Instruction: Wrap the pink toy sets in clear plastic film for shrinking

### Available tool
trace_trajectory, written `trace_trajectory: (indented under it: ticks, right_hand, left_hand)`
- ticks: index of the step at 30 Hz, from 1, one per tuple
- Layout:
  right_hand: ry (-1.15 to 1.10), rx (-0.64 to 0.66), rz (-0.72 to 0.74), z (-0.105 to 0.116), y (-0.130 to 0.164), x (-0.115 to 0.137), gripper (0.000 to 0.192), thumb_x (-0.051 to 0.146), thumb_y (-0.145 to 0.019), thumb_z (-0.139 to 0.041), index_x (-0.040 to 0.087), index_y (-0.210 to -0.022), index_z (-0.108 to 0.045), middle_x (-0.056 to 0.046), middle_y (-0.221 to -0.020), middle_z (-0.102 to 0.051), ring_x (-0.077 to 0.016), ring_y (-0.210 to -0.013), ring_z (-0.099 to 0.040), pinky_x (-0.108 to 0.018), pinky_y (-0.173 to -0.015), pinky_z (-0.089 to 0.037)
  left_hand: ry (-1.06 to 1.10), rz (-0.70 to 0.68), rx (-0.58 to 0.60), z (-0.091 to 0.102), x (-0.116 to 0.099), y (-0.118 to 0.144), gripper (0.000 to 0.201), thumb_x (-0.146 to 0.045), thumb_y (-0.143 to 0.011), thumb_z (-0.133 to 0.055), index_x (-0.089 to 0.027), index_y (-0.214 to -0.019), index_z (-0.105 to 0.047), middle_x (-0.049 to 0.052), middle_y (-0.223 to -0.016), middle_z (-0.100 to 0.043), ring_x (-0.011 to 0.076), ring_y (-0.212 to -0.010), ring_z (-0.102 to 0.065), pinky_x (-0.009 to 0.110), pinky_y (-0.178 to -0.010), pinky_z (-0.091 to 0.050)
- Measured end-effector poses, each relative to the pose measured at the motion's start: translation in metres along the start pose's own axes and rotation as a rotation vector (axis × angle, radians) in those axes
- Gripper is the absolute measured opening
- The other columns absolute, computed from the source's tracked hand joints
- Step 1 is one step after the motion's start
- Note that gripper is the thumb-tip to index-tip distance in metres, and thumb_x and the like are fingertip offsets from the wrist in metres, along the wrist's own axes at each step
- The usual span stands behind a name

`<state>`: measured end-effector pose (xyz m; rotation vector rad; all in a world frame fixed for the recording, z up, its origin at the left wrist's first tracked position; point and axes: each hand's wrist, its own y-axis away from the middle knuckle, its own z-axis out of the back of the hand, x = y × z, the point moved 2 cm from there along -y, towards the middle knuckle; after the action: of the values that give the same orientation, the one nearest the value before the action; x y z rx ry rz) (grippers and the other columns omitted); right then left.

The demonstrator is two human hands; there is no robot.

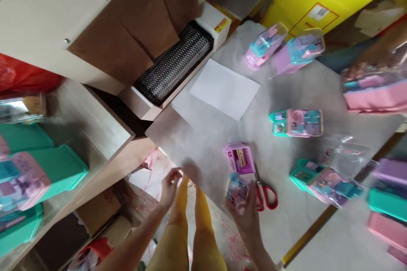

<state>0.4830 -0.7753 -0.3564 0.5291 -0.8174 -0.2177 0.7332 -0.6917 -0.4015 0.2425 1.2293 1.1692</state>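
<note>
My right hand (247, 209) is closed around a small clear pack of teal and pink pieces (237, 190), held over the near edge of the grey table. Just beyond it a small purple tub (240, 159) lies with gold-coloured sticks inside. Red-handled scissors (267, 197) rest beside my right hand, partly hidden by it. My left hand (170, 186) hangs off the table's near edge, above the floor; its fingers look bent but are blurred, and I cannot see anything held in them.
A machine with brown flaps and a mesh conveyor (178, 65) stands at the back left. White paper (225, 89) lies before it. Filled packs (297, 123) are scattered rightward. A co-worker's hand (375, 59) touches a pink pack at right. Teal tubs (60, 169) fill the left shelf.
</note>
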Motion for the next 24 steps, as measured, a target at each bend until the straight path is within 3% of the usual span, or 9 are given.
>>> trace_trajectory:
  ticks: [1, 4, 7, 11, 15, 20, 24]
  right_hand:
    - [-0.027, 0.023, 0.019, -0.002, 0.002, 0.009, 0.101, 0.055, -0.066, -0.065, 0.017, -0.144, -0.015, -0.022, -0.142, -0.034, -0.0338, -0.121, -0.046, -0.051, -0.09, -0.046]
    - [-0.056, 0.037, 0.055, 0.001, 0.01, 0.04, 0.097, 0.056, -0.069, -0.062, 0.015, -0.144, -0.016, -0.022, -0.139, -0.038, -0.0328, -0.118, -0.049, -0.051, -0.09, -0.046]
    - [-0.018, 0.012, 0.089, 0.011, 0.014, 0.067, 0.089, 0.055, -0.072, -0.059, 0.017, -0.143, -0.022, -0.019, -0.134, -0.043, -0.0311, -0.116, -0.05, -0.046, -0.088, -0.048]
    - [0.005, -0.07, 0.216, 0.032, 0.011, 0.095, 0.088, 0.057, -0.07, -0.06, 0.018, -0.142, -0.026, -0.014, -0.118, -0.052, -0.0283, -0.106, -0.054, -0.042, -0.083, -0.051]
    - [0.029, -0.064, 0.297, 0.05, 0.011, 0.115, 0.079, 0.052, -0.076, -0.055, 0.019, -0.141, -0.027, -0.013, -0.117, -0.053, -0.0266, -0.104, -0.055, -0.039, -0.081, -0.051]
    - [0.053, -0.164, 0.293, 0.059, 0.018, 0.131, 0.074, 0.051, -0.077, -0.052, 0.017, -0.139, -0.031, -0.015, -0.116, -0.056, -0.0264, -0.103, -0.057, -0.039, -0.081, -0.051]
    - [0.033, -0.195, 0.244, 0.061, 0.019, 0.136, 0.073, 0.05, -0.075, -0.053, 0.018, -0.138, -0.033, -0.015, -0.121, -0.055, -0.0278, -0.106, -0.056, -0.04, -0.083, -0.05]
  left_hand:
    - [0.168, -0.029, 0.19, -0.018, -0.013, 0.02, 0.038, -0.037, -0.079, -0.052, -0.017, -0.11, -0.059, 0.006, -0.091, -0.065, 0.0204, -0.091, -0.06, 0.032, -0.085, -0.047]
    - [0.569, 0.055, 0.635, -0.062, -0.056, 0.064, 0.069, -0.047, -0.069, -0.067, -0.03, -0.132, -0.044, 0.007, -0.127, -0.055, 0.0245, -0.114, -0.053, 0.037, -0.092, -0.044]
    - [0.759, 0.146, 0.82, -0.089, -0.095, 0.082, 0.073, -0.055, -0.059, -0.073, -0.022, -0.122, -0.057, 0.011, -0.117, -0.062, 0.029, -0.111, -0.055, 0.039, -0.093, -0.044]
    - [0.855, 0.28, 0.814, -0.105, -0.125, 0.092, 0.063, -0.062, -0.057, -0.071, -0.012, -0.097, -0.068, 0.011, -0.087, -0.07, 0.029, -0.095, -0.062, 0.038, -0.085, -0.048]
    - [0.885, 0.268, 0.782, -0.102, -0.149, 0.105, 0.056, -0.059, -0.058, -0.072, -0.013, -0.09, -0.068, 0.008, -0.077, -0.069, 0.0255, -0.087, -0.064, 0.033, -0.078, -0.05]
    - [0.885, 0.146, 0.746, -0.091, -0.174, 0.118, 0.054, -0.052, -0.059, -0.075, -0.016, -0.097, -0.065, 0.005, -0.085, -0.068, 0.0208, -0.085, -0.063, 0.03, -0.076, -0.05]
    - [0.815, 0.028, 0.691, -0.089, -0.177, 0.118, 0.054, -0.053, -0.068, -0.068, -0.019, -0.108, -0.061, 0.004, -0.095, -0.067, 0.019, -0.091, -0.061, 0.03, -0.085, -0.047]
